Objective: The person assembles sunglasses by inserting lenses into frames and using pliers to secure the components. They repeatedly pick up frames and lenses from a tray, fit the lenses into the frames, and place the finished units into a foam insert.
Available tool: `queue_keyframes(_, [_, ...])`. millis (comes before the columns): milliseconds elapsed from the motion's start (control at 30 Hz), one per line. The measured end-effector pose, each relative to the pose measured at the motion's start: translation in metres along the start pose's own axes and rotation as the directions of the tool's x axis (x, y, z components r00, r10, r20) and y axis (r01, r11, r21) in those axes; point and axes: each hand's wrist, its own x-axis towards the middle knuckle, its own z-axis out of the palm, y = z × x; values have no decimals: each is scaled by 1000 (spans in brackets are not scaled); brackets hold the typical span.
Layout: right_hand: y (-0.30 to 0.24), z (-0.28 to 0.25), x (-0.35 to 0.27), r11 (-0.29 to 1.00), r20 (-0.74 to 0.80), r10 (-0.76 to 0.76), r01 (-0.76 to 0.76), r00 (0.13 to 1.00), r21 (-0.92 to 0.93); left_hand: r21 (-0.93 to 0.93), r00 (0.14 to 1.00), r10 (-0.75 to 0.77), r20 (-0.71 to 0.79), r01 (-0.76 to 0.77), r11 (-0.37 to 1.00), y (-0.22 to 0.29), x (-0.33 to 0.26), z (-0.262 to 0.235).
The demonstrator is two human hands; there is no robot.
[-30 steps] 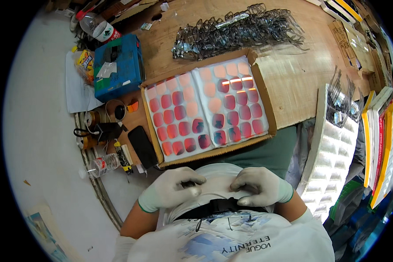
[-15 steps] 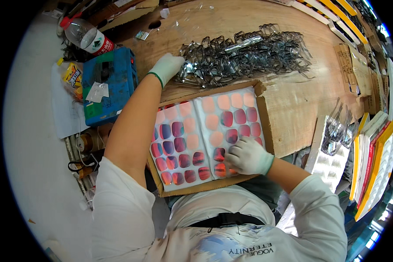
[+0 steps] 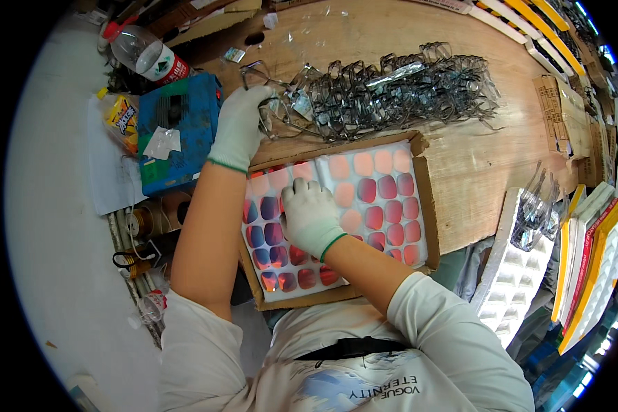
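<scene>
My left hand [image 3: 239, 129], in a white glove with a green cuff, is closed on a thin dark eyeglass frame [image 3: 255, 69] at the left end of a long pile of similar wire frames [image 3: 398, 93]. Nearer to me lies a shallow cardboard box [image 3: 429, 206] holding rows of tinted lenses [image 3: 393, 210] on white padding, some pinkish, others purple-red. My right hand [image 3: 312, 218], gloved alike, rests over the middle-left lenses with fingers curled in. What its fingertips hold, if anything, is hidden.
A scuffed blue box [image 3: 178, 137] stands left of the lens box, with a red-capped plastic bottle [image 3: 147, 55] and a yellow snack bag [image 3: 122, 120] beside it. White moulded trays [image 3: 511, 275] and flattened cardboard [image 3: 553, 113] are on the right.
My right hand has moved left, from the right-hand lenses to the middle-left ones. My left hand has shifted slightly left and nearer, drawing an eyeglass frame out from the pile's end.
</scene>
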Motion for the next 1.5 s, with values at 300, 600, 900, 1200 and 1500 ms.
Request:
queue_keyframes(300, [18,-31,-102,812,-285,-304,404,909,422,577,925,257,280,-376,725,20,-201,-1])
queue_keyframes(600, [74,-112,-200,901,-527,-114,311,842,303,535,735,171,657,-614,580,-24,-314,-14])
queue_keyframes(900, [42,-109,-213,911,-707,-250,407,661,59,418,595,-10,804,-552,722,-24,-341,1])
queue_keyframes(1200, [29,-113,-211,869,-664,-393,493,636,-42,431,734,-153,661,-205,879,-23,-356,-11])
queue_keyframes(1500, [36,-110,-217,876,-703,-348,482,620,-9,463,730,-257,633,-91,882,-23,-355,3])
